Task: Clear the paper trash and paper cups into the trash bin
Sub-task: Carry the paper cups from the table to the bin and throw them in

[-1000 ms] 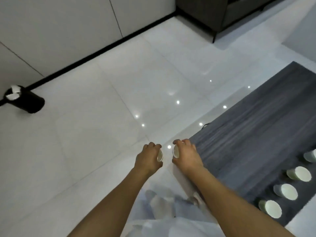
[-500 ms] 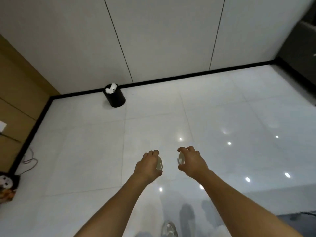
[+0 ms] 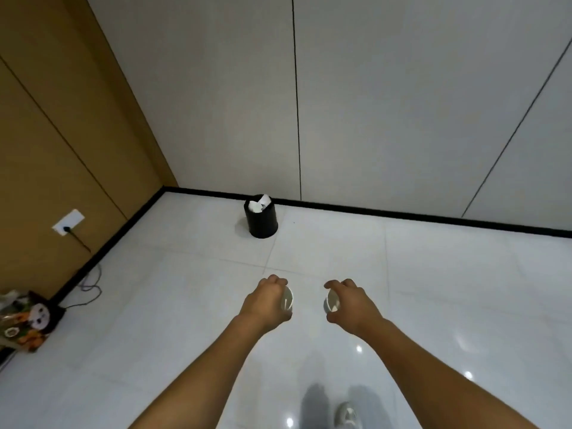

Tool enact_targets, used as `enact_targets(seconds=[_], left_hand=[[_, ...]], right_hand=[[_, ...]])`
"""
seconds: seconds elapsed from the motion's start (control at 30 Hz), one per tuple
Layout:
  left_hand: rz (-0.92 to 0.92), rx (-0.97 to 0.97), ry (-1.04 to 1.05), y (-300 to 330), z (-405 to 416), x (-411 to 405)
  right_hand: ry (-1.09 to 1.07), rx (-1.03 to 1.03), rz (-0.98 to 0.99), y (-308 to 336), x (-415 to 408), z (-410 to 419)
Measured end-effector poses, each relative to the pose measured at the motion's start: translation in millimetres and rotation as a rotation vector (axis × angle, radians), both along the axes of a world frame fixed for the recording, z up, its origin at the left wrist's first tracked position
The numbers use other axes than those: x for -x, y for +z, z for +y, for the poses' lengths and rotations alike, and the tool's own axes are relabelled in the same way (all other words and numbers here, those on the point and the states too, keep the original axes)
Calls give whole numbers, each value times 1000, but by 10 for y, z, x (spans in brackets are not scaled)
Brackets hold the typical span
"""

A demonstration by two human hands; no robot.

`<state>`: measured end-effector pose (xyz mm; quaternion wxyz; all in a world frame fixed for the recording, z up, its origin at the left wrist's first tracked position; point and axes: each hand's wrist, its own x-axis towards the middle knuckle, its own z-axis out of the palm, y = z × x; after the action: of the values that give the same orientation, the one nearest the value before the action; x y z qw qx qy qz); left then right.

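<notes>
The carrying step is in hand: the left hand [image 3: 266,303] grips one paper cup [image 3: 287,302], the right hand [image 3: 353,303] another cup [image 3: 332,304]. The trash bin [image 3: 261,219] (paper already inside) stands well ahead by the wall; next means walking closer, then dropping both in.

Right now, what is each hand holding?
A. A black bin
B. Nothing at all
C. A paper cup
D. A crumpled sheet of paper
C: the left hand and the right hand each grip a white paper cup, while the black bin stands far ahead by the wall.
</notes>
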<state>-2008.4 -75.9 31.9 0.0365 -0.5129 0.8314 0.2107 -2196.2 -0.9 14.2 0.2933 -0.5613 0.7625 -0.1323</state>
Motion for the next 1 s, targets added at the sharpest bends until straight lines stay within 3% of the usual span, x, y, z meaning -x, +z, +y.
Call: enact_targets(seconds=[0.33, 0.63, 1.0], left_hand=[[71, 28, 217, 474, -1603, 897], [58, 61, 252, 430, -3239, 1012], [59, 37, 217, 397, -5362, 1371]], right_hand=[[147, 90, 19, 654, 1136, -1982], [230, 82, 7, 522, 1284, -3684], [172, 50, -58, 403, 1493, -5691]])
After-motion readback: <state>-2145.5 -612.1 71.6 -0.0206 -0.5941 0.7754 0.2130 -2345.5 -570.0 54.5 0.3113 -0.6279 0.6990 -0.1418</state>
